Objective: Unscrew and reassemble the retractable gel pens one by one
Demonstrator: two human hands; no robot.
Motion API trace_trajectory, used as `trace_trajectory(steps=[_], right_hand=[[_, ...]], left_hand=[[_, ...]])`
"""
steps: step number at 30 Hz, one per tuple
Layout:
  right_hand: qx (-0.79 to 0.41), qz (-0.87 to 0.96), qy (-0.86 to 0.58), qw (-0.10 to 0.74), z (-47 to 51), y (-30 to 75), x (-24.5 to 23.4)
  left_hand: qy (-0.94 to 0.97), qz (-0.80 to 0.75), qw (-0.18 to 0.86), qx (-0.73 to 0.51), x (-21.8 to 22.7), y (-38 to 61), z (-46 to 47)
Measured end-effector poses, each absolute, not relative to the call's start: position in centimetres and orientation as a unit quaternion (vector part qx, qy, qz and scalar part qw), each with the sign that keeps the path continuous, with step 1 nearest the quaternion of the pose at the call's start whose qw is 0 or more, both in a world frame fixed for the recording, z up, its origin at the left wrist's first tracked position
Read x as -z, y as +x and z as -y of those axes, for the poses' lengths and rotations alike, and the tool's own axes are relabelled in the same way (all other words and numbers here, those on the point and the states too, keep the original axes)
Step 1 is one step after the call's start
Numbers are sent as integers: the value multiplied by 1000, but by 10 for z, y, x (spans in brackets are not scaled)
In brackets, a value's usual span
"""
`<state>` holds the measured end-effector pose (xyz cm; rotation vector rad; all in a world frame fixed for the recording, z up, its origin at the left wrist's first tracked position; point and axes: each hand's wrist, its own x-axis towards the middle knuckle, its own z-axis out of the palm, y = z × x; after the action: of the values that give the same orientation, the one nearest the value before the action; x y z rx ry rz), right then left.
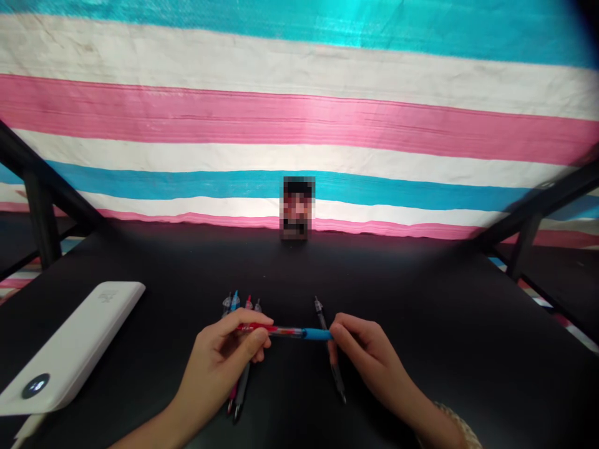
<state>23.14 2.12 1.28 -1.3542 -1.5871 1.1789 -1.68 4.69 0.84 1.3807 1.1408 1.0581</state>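
Between my two hands a pen (292, 332) with a red end, a clear barrel and a blue grip is held level above the table. My left hand (229, 349) pinches its red end, while my right hand (365, 349) pinches the tip end of the blue grip. Under my left hand lie several pens (241, 393) side by side, partly covered by the fingers. A single black and clear pen (336, 377) rests on the table just left of my right hand, passing beneath the held pen.
On the left of the black table (290, 274) lies a white power bank (79, 343) with a cable (30, 430) plugged in. A small pixelated object (297, 209) stands at the back edge. Striped sheeting (299, 118) hangs behind, with dark frame bars (42, 218) at both sides.
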Motion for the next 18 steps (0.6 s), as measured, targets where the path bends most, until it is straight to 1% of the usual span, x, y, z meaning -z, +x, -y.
trace_trajectory(steps=[6, 13, 18], right_hand=[[-451, 606, -536, 377, -22, 232, -8], [-469, 614, -528, 353, -24, 229, -14], [-480, 584, -541, 367, -24, 229, -18]], left_hand=[[589, -475, 480, -444, -11, -17, -47], [595, -478, 473, -441, -8, -19, -47], [577, -494, 474, -446, -11, -16, -45]])
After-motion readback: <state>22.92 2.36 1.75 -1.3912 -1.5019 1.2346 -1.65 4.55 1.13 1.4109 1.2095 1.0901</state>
